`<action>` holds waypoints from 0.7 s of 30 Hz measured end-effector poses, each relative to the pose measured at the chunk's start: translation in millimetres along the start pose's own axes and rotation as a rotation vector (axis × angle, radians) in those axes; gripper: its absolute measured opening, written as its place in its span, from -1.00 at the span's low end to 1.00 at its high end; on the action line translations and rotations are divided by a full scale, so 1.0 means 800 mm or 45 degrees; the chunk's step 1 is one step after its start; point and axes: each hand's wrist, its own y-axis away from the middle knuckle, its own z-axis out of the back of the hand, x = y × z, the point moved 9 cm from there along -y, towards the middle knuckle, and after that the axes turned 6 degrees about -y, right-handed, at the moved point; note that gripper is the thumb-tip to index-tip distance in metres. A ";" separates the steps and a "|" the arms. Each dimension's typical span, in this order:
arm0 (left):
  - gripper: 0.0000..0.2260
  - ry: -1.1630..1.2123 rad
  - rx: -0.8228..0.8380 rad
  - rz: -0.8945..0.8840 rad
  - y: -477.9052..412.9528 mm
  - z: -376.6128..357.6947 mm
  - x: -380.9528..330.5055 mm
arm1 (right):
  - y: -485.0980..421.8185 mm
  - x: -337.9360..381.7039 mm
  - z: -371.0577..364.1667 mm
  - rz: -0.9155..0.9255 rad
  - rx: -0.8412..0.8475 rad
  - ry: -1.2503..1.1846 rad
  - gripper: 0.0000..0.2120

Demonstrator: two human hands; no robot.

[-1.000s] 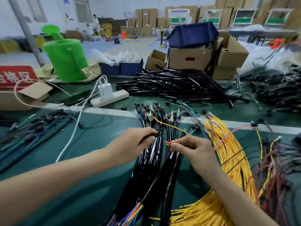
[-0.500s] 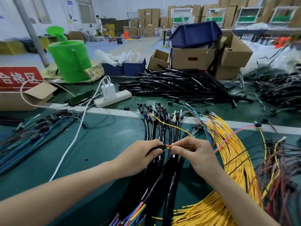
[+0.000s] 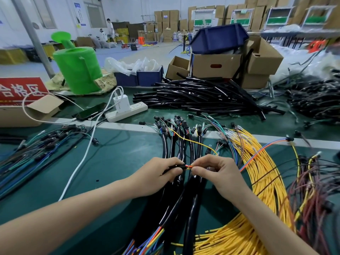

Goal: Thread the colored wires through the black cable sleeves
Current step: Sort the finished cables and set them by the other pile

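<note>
The left hand (image 3: 158, 174) pinches 1 black sleeve (image 3: 174, 166) and the right hand (image 3: 219, 172) pinches colored wires (image 3: 188, 166), too thin to count, right at its end.

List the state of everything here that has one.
Left hand, gripping sleeve.
Right hand, pinching wires at the sleeve's end.
Charger, plugged into strip.
Phone, screen dark.
Bin, overturned on carton.
Small box, open.
</note>
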 end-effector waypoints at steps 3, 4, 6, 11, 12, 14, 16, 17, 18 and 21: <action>-0.87 -0.034 0.146 -0.026 -0.001 -0.002 -0.003 | 0.002 0.000 -0.003 -0.016 0.078 0.028 -0.91; -0.85 -0.060 0.209 -0.043 -0.002 -0.003 -0.004 | 0.003 -0.001 -0.004 -0.024 0.116 0.040 -0.92; -0.85 -0.080 0.335 -0.070 -0.002 -0.006 -0.005 | 0.004 -0.001 -0.010 -0.039 0.184 0.034 -0.93; -0.87 -0.133 0.500 -0.091 -0.012 -0.005 -0.013 | -0.001 0.010 -0.011 -0.045 0.238 0.039 -0.97; -0.87 -0.128 0.505 -0.093 -0.014 -0.004 -0.016 | -0.002 0.013 -0.010 -0.040 0.238 0.054 -0.97; -0.87 -0.071 0.530 -0.086 -0.015 -0.005 -0.021 | -0.002 0.015 -0.007 -0.030 0.215 0.100 -0.96; -0.86 0.094 0.579 -0.013 -0.013 -0.012 -0.020 | 0.001 0.014 -0.003 -0.021 0.149 0.175 -0.96; -0.86 0.193 0.593 0.042 -0.012 -0.014 -0.018 | 0.002 0.013 -0.001 -0.012 0.114 0.221 -0.96; -0.85 0.266 0.599 0.094 -0.012 -0.016 -0.015 | 0.003 0.013 0.001 -0.001 0.086 0.259 -0.96; -0.82 0.268 0.608 0.173 -0.015 -0.018 -0.009 | 0.002 0.016 -0.001 0.027 0.071 0.358 -0.95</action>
